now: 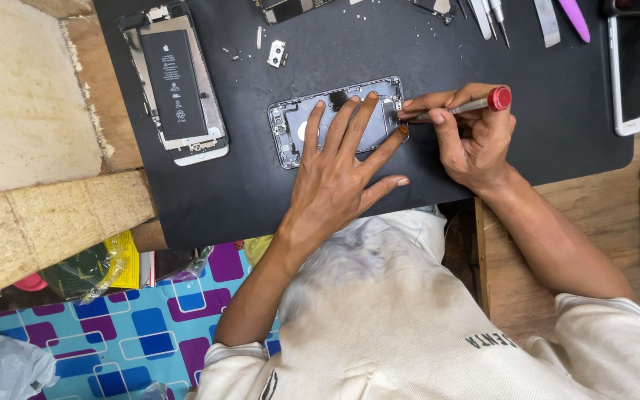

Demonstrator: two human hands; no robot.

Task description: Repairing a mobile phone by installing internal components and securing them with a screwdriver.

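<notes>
One head-worn view — looking steeply down, close over the black mat (320, 192); wearer's torso below it, wooden bench edge left of it, phones right.

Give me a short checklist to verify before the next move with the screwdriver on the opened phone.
1. Left hand lies flat on the phone frame and steadies it: ok.
2. Right hand grips the screwdriver with the red cap: ok.
3. Screwdriver tip sits at the frame's right end: ok.
4. Tip seated in a screw head: cannot tell, fingers hide it.
5. Frame lies fully on the black mat: ok.
6. Loose small parts lie apart from the frame: ok.
</notes>
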